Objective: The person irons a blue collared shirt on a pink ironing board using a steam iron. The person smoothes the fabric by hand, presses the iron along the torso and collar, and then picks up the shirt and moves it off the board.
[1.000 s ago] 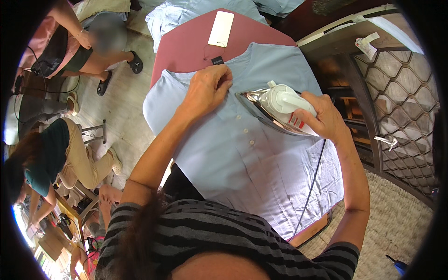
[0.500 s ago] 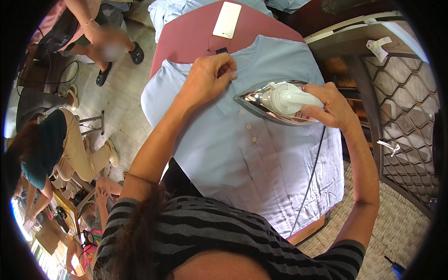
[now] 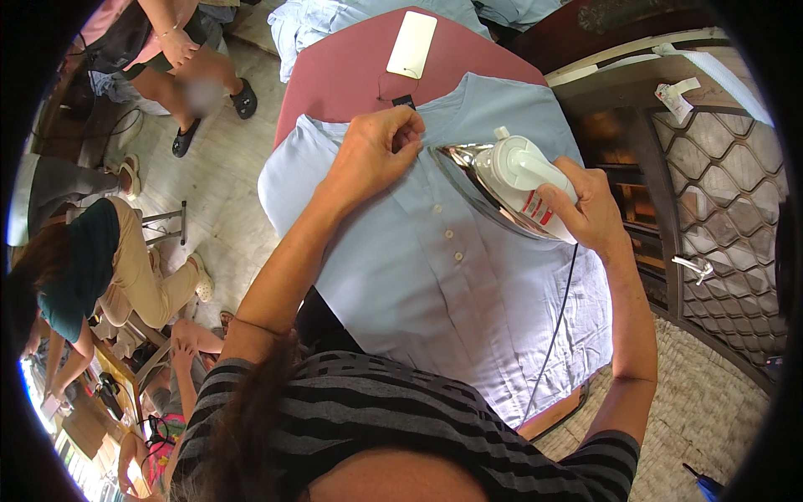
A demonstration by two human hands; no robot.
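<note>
A light blue buttoned shirt (image 3: 376, 280) lies spread face up over a dark red ironing board (image 3: 339, 75). My right hand (image 3: 585, 205) is closed round the handle of a white steam iron (image 3: 523, 163), whose shiny soleplate points toward the placket. The iron looks slightly tilted; whether its whole plate touches the cloth I cannot tell. At the neckline, the curled fingers of my left hand (image 3: 381, 151) pinch the shirt's front opening. A white hang tag (image 3: 411, 43) on a string lies beyond the collar. The iron's black cord (image 3: 558, 326) runs down across the shirt toward me.
More light blue garments (image 3: 335, 27) lie beyond the board. A metal lattice gate (image 3: 728, 192) stands close on the right. To the left, a person in a teal top (image 3: 84, 259) bends over, and another person's legs (image 3: 180, 100) show farther off.
The iron has turned so its tip points more away from me, and its rear has swung nearer to me. My left hand stays at the neckline.
</note>
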